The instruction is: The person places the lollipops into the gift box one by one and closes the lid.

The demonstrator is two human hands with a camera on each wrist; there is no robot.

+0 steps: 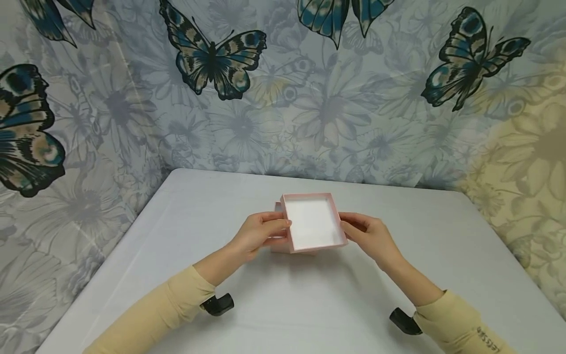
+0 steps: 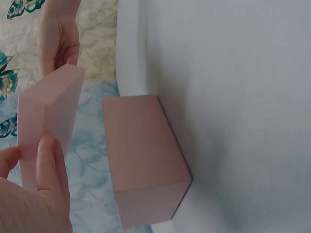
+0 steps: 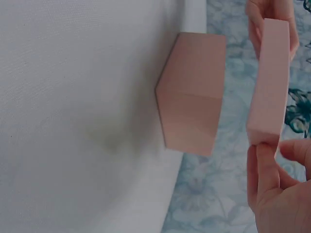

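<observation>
Both hands hold a shallow pink box lid (image 1: 311, 222) in the air, its white inside facing up toward the head camera. My left hand (image 1: 258, 230) pinches its left side, thumb at the rim and fingers along the outer wall. On the opposite side, my right hand (image 1: 369, 236) pinches the right edge between thumb and fingers. Below and slightly behind the lid, a deeper pink box base (image 2: 146, 150) stands on the table; in the head view the lid covers most of it. The right wrist view shows a gap between the base (image 3: 192, 92) and the raised lid (image 3: 272, 82).
A white-covered table (image 1: 212, 196) spreads around the box. Behind it hangs a fabric backdrop (image 1: 274, 132) with butterflies and flowers. Black wrist cameras (image 1: 218, 305) sit at the cuffs of the yellow sleeves (image 1: 168, 305).
</observation>
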